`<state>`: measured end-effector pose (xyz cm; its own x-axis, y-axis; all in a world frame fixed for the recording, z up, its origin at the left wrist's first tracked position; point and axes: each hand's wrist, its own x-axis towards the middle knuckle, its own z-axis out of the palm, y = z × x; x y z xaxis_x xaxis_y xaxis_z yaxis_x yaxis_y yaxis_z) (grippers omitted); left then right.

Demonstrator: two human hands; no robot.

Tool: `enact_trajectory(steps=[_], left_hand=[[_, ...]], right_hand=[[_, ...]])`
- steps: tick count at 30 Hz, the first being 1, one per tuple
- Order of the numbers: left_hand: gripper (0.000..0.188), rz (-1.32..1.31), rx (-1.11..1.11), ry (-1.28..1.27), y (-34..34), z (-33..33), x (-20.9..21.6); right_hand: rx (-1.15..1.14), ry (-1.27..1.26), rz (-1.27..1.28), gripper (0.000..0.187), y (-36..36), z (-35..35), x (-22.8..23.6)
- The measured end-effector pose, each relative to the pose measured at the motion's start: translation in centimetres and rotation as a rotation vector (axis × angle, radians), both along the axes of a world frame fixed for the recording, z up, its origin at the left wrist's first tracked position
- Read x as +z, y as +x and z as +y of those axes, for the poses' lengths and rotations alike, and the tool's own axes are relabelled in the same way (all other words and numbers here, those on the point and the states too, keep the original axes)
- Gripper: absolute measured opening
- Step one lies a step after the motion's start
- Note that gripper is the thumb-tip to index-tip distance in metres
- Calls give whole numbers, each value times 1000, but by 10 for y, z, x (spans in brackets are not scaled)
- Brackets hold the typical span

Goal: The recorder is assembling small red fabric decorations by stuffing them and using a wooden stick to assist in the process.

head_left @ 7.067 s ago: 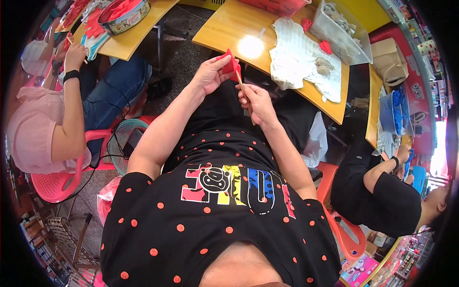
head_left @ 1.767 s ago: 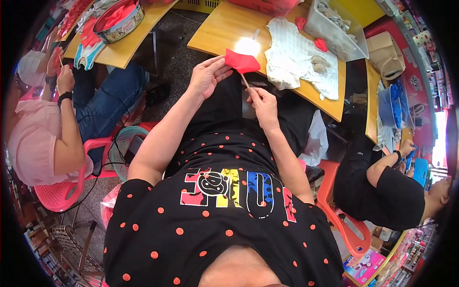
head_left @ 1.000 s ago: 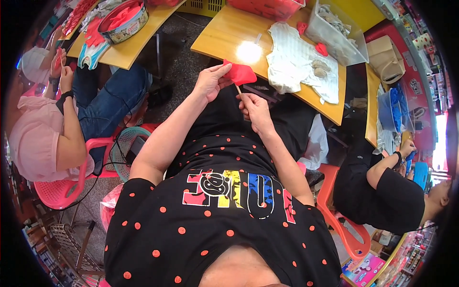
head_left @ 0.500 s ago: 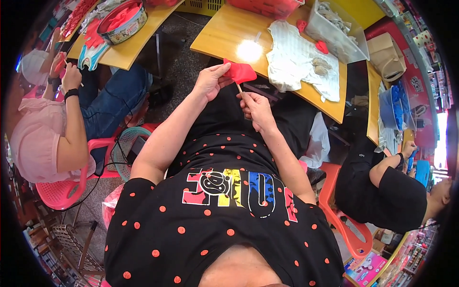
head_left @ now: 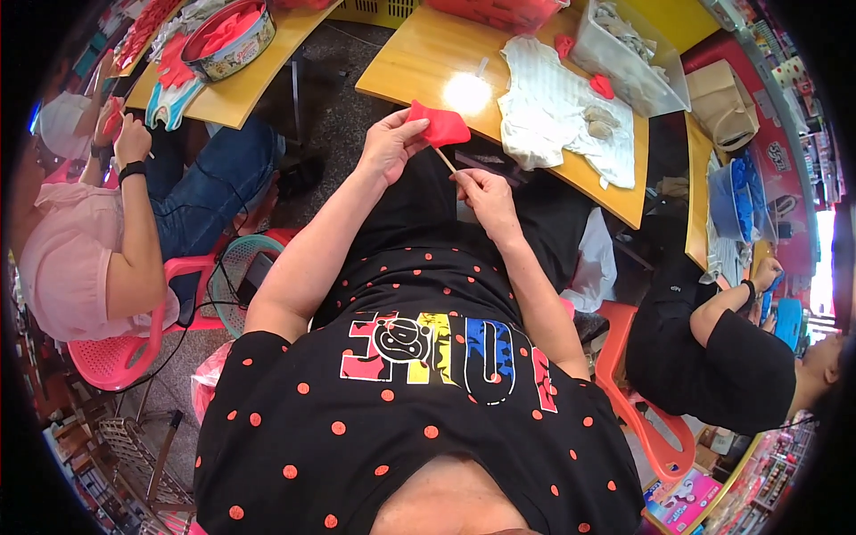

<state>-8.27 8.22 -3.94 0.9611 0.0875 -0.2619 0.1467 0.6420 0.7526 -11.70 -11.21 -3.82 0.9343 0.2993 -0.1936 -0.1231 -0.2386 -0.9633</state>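
Note:
Between the thumb and fingers of my left hand [head_left: 392, 145] a small piece of red fabric [head_left: 446, 127] is pinched by its left side. A thin wooden stick [head_left: 445, 160] runs from beneath the fabric down to my right hand [head_left: 485, 194], whose thumb and fingers grip its lower end. The stick's upper tip is hidden by the fabric. Both hands are above my lap, just short of the wooden table [head_left: 401, 76]. A white striped cloth [head_left: 544, 111] lies on that table, with a beige bunched piece [head_left: 600, 123] on it.
A clear bin of pale pieces [head_left: 629, 67] and a red-filled tub [head_left: 499, 11] stand at the table's back. On the left, a person in pink [head_left: 80, 250] works near a round tin [head_left: 229, 45]. Another person in black [head_left: 722, 357] sits at right, by a blue-filled tub [head_left: 736, 201].
My right hand has slid down the stick, so more of it shows. The red fabric has shifted slightly left and up in my left hand.

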Motion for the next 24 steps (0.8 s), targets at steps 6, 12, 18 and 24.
enact_trajectory(steps=[6, 12, 18, 24], left_hand=[[42, -52, 0, 187, -4, -4, 5], [41, -74, -37, 259, -6, -10, 8], [28, -10, -35, 91, -2, -3, 5], [19, 5, 92, -211, 4, 15, 0]], right_hand=[[-86, -335, -571, 19, -3, -6, 4], [-179, -331, -533, 17, -3, -5, 5], [-159, -311, -604, 19, 1, -6, 5], [161, -156, 35, 20, 18, -63, 33]])
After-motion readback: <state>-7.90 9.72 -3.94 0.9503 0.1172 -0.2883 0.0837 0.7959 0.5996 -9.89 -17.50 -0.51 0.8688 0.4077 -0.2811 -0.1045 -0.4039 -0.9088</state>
